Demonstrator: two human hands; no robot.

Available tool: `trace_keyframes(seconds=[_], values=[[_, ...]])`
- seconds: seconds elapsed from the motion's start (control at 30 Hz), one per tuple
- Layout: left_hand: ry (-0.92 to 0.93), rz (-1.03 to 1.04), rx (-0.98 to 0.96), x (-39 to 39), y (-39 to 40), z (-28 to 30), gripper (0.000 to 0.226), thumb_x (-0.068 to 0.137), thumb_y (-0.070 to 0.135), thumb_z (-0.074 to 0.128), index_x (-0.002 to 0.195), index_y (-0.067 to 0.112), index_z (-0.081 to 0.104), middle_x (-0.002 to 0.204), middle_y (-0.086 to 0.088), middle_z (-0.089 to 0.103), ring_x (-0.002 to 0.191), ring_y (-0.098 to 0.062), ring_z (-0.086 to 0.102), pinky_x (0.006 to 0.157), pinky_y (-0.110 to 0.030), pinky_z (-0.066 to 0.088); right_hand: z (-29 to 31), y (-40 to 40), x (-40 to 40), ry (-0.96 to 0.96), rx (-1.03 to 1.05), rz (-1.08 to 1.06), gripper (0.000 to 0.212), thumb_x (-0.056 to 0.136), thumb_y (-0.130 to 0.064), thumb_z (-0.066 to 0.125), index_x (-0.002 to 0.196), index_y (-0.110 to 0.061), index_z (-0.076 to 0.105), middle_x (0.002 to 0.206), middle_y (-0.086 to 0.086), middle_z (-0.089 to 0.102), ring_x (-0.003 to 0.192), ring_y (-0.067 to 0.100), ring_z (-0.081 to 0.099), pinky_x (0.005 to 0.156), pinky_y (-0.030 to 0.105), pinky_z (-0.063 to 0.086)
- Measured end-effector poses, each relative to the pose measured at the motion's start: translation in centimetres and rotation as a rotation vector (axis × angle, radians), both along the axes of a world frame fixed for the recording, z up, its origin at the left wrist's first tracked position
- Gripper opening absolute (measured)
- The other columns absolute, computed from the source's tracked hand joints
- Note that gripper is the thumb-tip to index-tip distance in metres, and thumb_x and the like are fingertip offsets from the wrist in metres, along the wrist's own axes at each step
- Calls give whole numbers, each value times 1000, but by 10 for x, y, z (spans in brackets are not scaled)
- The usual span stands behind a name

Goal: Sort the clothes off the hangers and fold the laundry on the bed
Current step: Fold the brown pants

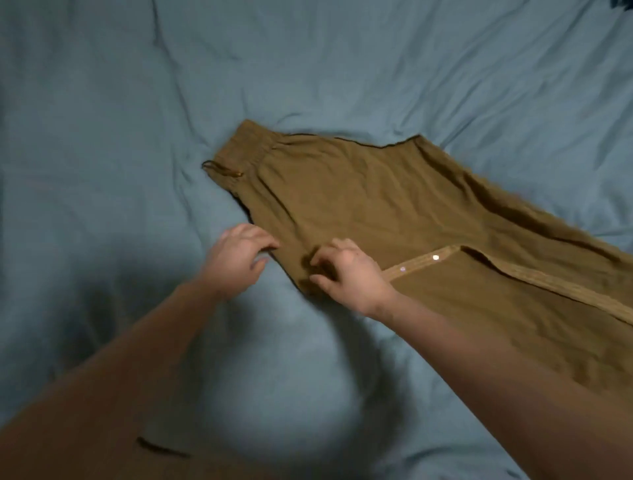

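Note:
An olive-brown garment (pixel 394 205) lies spread flat on the blue bed sheet (pixel 102 120), running from the middle toward the right edge. It has an elastic band at its far left end and a trimmed strip with two shiny studs near its front. My left hand (pixel 236 260) hovers at the garment's near left edge, fingers loosely curled, fingertips touching the cloth. My right hand (pixel 346 270) rests on the garment's near corner with fingers bent, pinching the fabric there.
The wrinkled blue sheet covers the whole bed around the garment. A dark item (pixel 621 4) peeks in at the top right corner. My shadow falls on the sheet in the lower middle.

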State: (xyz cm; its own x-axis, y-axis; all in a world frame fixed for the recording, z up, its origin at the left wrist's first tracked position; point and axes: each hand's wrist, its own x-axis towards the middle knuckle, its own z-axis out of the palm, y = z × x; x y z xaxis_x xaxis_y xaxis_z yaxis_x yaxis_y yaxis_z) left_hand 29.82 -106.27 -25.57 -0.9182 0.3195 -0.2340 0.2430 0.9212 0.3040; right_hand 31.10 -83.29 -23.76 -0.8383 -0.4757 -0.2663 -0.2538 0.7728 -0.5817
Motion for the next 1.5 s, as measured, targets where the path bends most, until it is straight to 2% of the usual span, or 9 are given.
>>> trace_keyframes(seconds=[0.17, 0.47, 0.73, 0.87, 0.97, 1.07, 1.17, 1.27, 1.5], values=[[120, -199, 9, 4, -14, -25, 63, 64, 19, 83, 124, 13, 62, 126, -11, 58, 122, -27, 44, 109, -41, 28, -24, -32, 9, 88, 361, 4, 66, 74, -47, 72, 125, -17, 43, 124, 5, 43, 117, 26, 42, 93, 37, 36], [158, -300, 17, -40, -4, -25, 37, 79, 20, 74, 116, 19, 66, 114, -1, 59, 121, -20, 48, 118, -36, 0, -34, -40, -9, -111, 90, -345, 12, 86, -10, 59, 97, -9, 64, 98, 12, 67, 95, 32, 60, 79, 33, 43], [161, -350, 110, -70, -9, -18, 15, 87, 31, 67, 95, 18, 70, 93, 0, 59, 95, -22, 55, 106, -28, 26, -35, -35, -22, -135, 24, -549, 12, 91, -15, 56, 101, -10, 60, 101, 9, 67, 101, 32, 59, 86, 37, 46], [10, -183, 223, -82, -1, -15, 22, 94, 37, 57, 98, 19, 70, 98, 4, 65, 98, -17, 58, 110, -28, 20, -23, -36, -14, -95, -3, -196, 70, 74, -47, 74, 127, -20, 38, 121, -2, 48, 108, 17, 51, 89, 34, 44], [-69, -101, 220, -87, 3, -18, 22, 96, 37, 54, 98, 21, 69, 103, 5, 69, 104, -15, 58, 112, -32, 19, -24, -25, -10, 27, 168, 144, 94, 78, -20, 72, 148, -29, 10, 149, 2, 18, 130, 24, 37, 96, 34, 46], [-79, -71, 257, -90, 6, -19, 19, 96, 36, 54, 97, 23, 68, 98, 8, 69, 97, -14, 58, 111, -34, 26, -26, -12, -19, 218, 75, 36, 56, 82, -4, 63, 133, -19, 46, 144, 3, 36, 115, 25, 54, 82, 32, 50], [28, -90, 348, -90, 0, -19, 21, 96, 39, 53, 103, 25, 67, 96, 13, 62, 92, -7, 50, 106, -36, 33, -23, -6, -35, 214, -138, -231, 5, 87, -9, 63, 91, -11, 65, 96, 2, 64, 82, 16, 61, 73, 32, 48], [97, -113, 367, -88, -14, -18, 39, 90, 53, 55, 119, 28, 61, 108, 13, 61, 101, -5, 46, 112, -37, 28, -20, -7, -49, -94, -341, -633, 28, 96, -20, 55, 71, -8, 57, 62, -4, 54, 59, 10, 47, 62, 31, 39], [39, -81, 297, -101, -9, -8, 30, 87, 35, 68, 117, 30, 67, 101, 15, 63, 100, -10, 54, 99, -25, 30, -12, -9, -65, -557, -371, -965, 7, 96, -16, 54, 93, -14, 61, 94, 6, 66, 86, 17, 60, 80, 28, 48]])
